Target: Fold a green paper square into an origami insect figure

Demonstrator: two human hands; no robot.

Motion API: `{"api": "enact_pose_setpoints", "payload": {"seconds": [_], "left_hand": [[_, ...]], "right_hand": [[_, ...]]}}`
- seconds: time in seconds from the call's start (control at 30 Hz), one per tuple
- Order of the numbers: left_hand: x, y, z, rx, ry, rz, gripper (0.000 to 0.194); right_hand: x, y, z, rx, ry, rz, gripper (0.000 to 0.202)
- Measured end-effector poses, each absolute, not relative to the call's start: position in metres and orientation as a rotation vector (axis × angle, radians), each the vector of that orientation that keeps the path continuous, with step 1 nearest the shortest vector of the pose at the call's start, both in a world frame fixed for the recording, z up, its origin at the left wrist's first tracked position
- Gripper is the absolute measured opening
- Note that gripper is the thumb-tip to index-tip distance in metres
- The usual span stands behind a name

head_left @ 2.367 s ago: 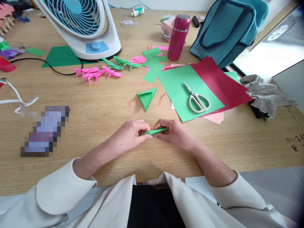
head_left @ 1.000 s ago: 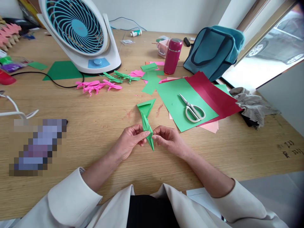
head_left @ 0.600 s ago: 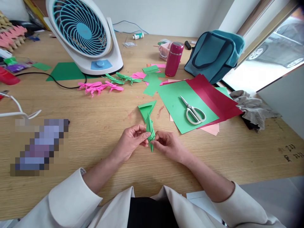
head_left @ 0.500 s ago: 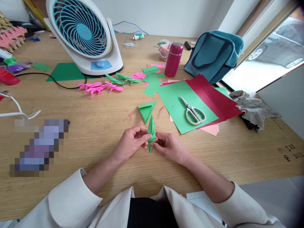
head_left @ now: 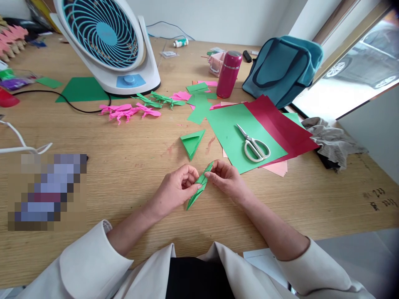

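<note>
The folded green paper (head_left: 198,187) lies between both hands — left hand (head_left: 177,190) pinching its middle, right hand (head_left: 225,178) pinching its upper end — long axis running lower-left to upper-right.

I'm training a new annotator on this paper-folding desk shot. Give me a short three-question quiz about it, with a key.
1. True or false: both hands pinch the folded green paper piece.
2. What lies on the large green sheet? A) scissors B) a bottle C) glue
3. Fill in: the green paper triangle lies on the table, ____ from both hands.

Key:
1. True: left hand and right hand both grip it.
2. A, the scissors.
3. Apart.
</note>
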State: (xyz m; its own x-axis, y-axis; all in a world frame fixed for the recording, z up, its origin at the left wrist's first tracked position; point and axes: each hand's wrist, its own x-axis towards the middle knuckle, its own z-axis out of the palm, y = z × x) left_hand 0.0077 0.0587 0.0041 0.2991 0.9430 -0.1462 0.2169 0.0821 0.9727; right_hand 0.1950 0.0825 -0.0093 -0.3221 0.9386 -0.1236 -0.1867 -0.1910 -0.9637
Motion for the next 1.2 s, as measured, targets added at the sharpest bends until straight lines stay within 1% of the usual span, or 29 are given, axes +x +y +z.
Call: {"api": "enact_pose_setpoints", "payload": {"seconds": [0.37,0.93,1.2], "left_hand": [[0.0073,0.0570,0.0038,1.492,1.198,0.766,0.013],[0.0039,0.0574,-0.0043,1.508,1.209,0.751,0.012],[0.0063,0.0580,-0.0006,1.452,1.224,0.775,0.011]], "right_hand": [[0.1964,0.0832,-0.0106,-1.067,-1.220,1.567,0.048],[0.1968,0.0803,-0.0048,-1.121,-1.072,1.526,0.044],[0.1947,0.0792,-0.0036,-1.097,-0.988,1.576,0.040]]}}
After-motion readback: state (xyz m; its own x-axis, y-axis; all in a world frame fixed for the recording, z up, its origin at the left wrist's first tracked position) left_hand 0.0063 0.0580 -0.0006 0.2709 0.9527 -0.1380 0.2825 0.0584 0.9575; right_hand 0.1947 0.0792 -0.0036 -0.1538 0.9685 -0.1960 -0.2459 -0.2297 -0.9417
